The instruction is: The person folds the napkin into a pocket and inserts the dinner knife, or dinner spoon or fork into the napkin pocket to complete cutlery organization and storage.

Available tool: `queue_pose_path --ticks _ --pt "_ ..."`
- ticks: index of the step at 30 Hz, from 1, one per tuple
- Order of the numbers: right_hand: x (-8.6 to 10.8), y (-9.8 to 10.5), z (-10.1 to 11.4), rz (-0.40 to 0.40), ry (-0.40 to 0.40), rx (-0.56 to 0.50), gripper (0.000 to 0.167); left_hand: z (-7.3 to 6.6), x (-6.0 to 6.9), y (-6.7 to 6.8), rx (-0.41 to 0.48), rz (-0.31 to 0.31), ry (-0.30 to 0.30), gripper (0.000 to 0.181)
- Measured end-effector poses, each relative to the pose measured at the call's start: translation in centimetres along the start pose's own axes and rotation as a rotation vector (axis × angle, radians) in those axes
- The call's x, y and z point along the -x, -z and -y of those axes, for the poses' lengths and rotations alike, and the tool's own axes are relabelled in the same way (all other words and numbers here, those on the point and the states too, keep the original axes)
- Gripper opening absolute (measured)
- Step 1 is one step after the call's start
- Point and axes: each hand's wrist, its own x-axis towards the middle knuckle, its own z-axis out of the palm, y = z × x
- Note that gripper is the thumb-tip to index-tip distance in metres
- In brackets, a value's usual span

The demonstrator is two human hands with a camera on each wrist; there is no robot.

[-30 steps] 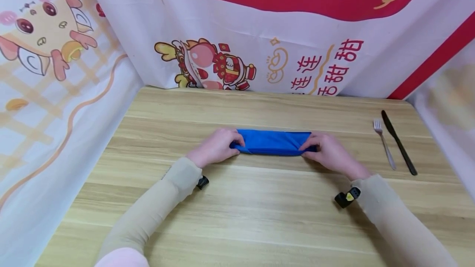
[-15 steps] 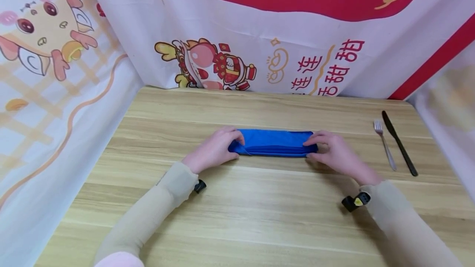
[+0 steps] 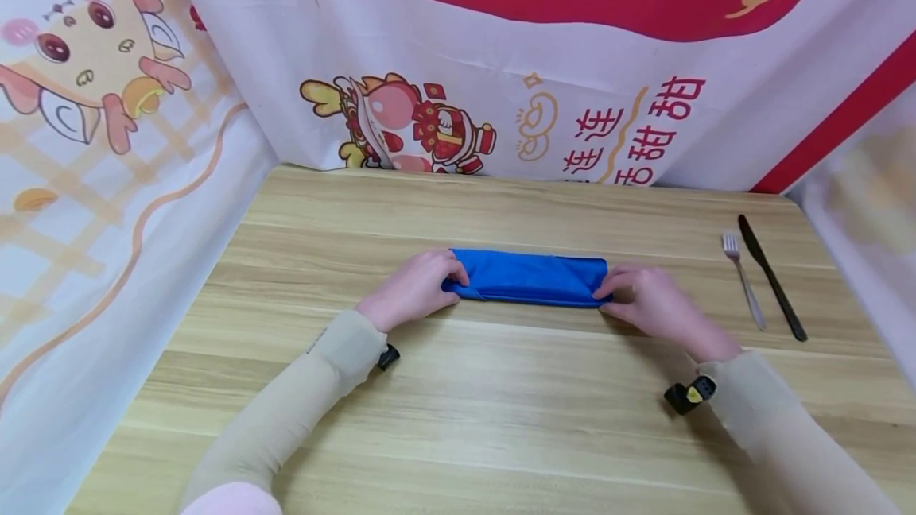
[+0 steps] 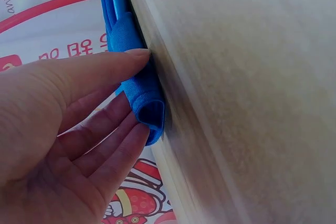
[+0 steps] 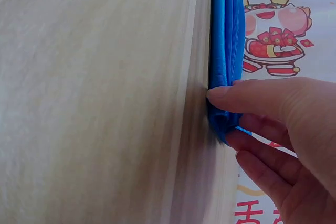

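A blue cloth (image 3: pixel 529 275), folded into a long narrow strip, lies across the table. At its left end my left hand (image 3: pixel 415 286) pinches the folded layers, thumb on the near edge and fingers over the top. My right hand (image 3: pixel 654 304) pinches the right end in the same way. In the left wrist view the end of the cloth (image 4: pixel 139 85) shows as a rolled, hollow fold beside the fingers. Stacked layers of the cloth (image 5: pixel 226 35) are visible in the right wrist view, with the thumb against their near side.
To the right on the wooden table (image 3: pixel 501 404) lie a fork (image 3: pixel 744 280) and a dark knife (image 3: pixel 773 276), side by side. A printed white and red curtain (image 3: pixel 444 46) hangs behind the table's far edge, and another covers the left side.
My right hand has shifted slightly right along the cloth. Half a second ago the fingers were raised and the near-side layers showed; now the fingers are lower and the top layer covers them.
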Motion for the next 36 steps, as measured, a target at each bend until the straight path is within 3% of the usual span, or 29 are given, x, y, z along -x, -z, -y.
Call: queue_pose_path --ticks 6,15,19,24,28,33,36 --pt "0.1 -0.2 -0.2 -0.021 0.011 -0.018 0.018 0.0 -0.1 0.1 0.014 -0.011 -0.018 0.019" --pt "0.1 0.3 -0.1 -0.014 -0.083 -0.085 0.017 0.3 -0.1 0.0 0.060 -0.047 -0.028 0.014" --pt "-0.2 1.6 0.2 -0.085 -0.107 -0.155 0.014 0.1 0.1 0.7 0.135 -0.118 -0.034 0.015" --pt "-0.7 3.2 0.8 -0.179 -0.096 -0.211 0.011 -0.3 0.3 1.9 0.190 -0.228 -0.087 0.017" --pt "-0.4 3.0 1.2 -0.090 -0.111 -0.210 0.010 -0.3 0.5 2.1 0.185 -0.230 -0.080 0.018" --pt "0.5 1.7 2.0 -0.008 -0.099 -0.170 0.044 -0.1 0.8 1.9 0.184 -0.202 -0.040 0.021" --pt "0.9 1.2 2.3 -0.005 -0.052 -0.156 0.049 0.1 1.0 1.8 0.194 -0.203 -0.018 0.022"
